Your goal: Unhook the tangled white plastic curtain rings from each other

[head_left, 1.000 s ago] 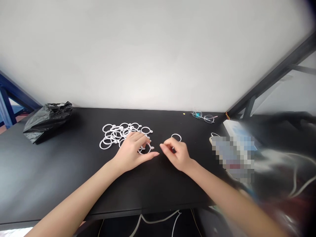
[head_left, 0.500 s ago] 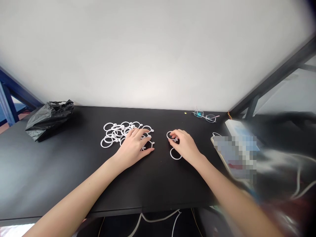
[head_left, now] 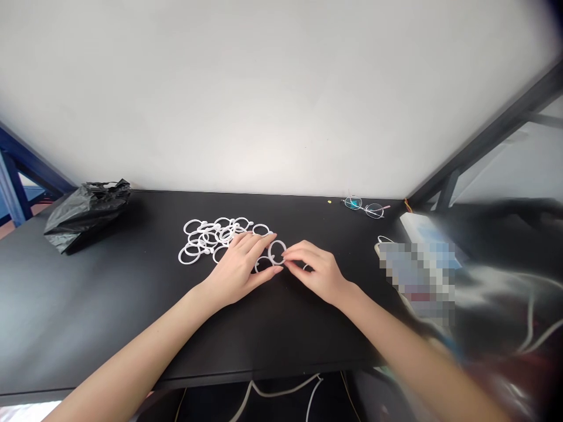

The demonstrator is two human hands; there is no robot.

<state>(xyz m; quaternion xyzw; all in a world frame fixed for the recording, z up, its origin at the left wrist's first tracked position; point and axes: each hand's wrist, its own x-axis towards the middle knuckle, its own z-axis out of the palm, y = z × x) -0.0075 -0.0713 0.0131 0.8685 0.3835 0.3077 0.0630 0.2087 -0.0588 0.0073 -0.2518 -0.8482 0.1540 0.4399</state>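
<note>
My right hand [head_left: 317, 272] pinches the edge of a white plastic ring [head_left: 270, 251] between thumb and fingertips; the ring stands tilted up off the tabletop. Close on its left, my left hand [head_left: 241, 261] is spread palm-down over the right end of a pile of similar white rings [head_left: 210, 237], each with a small knob. Its thumb and fingers are apart on either side of the held ring, and some rings are partly hidden beneath it. Another ring [head_left: 307, 267] lies mostly covered by my right hand.
On the black table [head_left: 145, 305] a crumpled black plastic bag [head_left: 90, 211] stands at the left. Eyeglasses [head_left: 364, 206] lie near the wall, beside a tiny yellow bit [head_left: 329, 201]. A blurred-out flat item [head_left: 416, 281] and a white box [head_left: 416, 225] are at the right.
My right hand has moved left with the ring, from beside the single ring to my left hand, and tilted it up. My left hand has shifted slightly right.
</note>
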